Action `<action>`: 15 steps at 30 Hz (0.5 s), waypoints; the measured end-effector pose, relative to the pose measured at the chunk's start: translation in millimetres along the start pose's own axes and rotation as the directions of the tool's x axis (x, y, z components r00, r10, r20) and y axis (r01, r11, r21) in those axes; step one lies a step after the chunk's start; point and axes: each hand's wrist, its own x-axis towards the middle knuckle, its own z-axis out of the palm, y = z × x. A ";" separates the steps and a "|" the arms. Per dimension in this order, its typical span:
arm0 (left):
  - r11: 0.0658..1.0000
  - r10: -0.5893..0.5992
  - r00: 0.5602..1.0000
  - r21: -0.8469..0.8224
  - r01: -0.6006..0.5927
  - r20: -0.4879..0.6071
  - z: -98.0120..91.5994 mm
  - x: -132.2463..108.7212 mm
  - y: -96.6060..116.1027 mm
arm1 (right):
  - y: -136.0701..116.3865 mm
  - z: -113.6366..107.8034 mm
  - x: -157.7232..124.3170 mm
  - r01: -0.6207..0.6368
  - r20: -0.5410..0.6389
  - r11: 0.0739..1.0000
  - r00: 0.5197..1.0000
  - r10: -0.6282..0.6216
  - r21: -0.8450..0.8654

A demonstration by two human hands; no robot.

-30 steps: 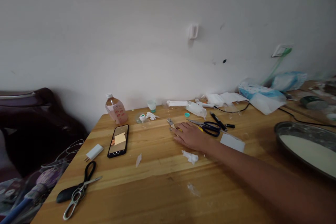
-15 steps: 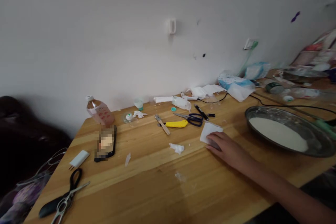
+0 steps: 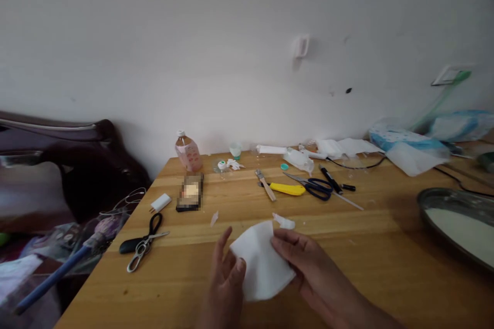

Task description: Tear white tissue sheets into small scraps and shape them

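Both of my hands hold a white sheet of soft paper or cloth (image 3: 259, 262) low over the wooden table (image 3: 370, 247), near its front edge. My left hand (image 3: 225, 280) grips the sheet's left side with the thumb raised. My right hand (image 3: 304, 262) pinches the right side, fingers on top of the sheet. A small crumpled white scrap (image 3: 284, 222) lies just beyond the sheet. Farther back rest a yellow utility knife (image 3: 287, 189), a small brush (image 3: 265, 184) and blue-handled scissors (image 3: 312, 185).
A phone (image 3: 190, 192), a white charger (image 3: 160, 202) and black-handled scissors (image 3: 144, 242) lie at the left. A pink bottle (image 3: 187, 151) stands by the wall. A metal pan of white stuff (image 3: 459, 221) sits at the right, with bags and cables behind. A dark chair stands left of the table.
My right hand left the knife, took the white sheet from the table's right side and brought it to the front. My left hand came into view and gripped it too.
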 end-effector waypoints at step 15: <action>0.833 -0.147 0.961 0.495 0.249 -0.235 -88.7 -43.3 0.5 | 74.7 10.9 -52.2 0.683 0.543 0.372 0.727 -0.420 -0.628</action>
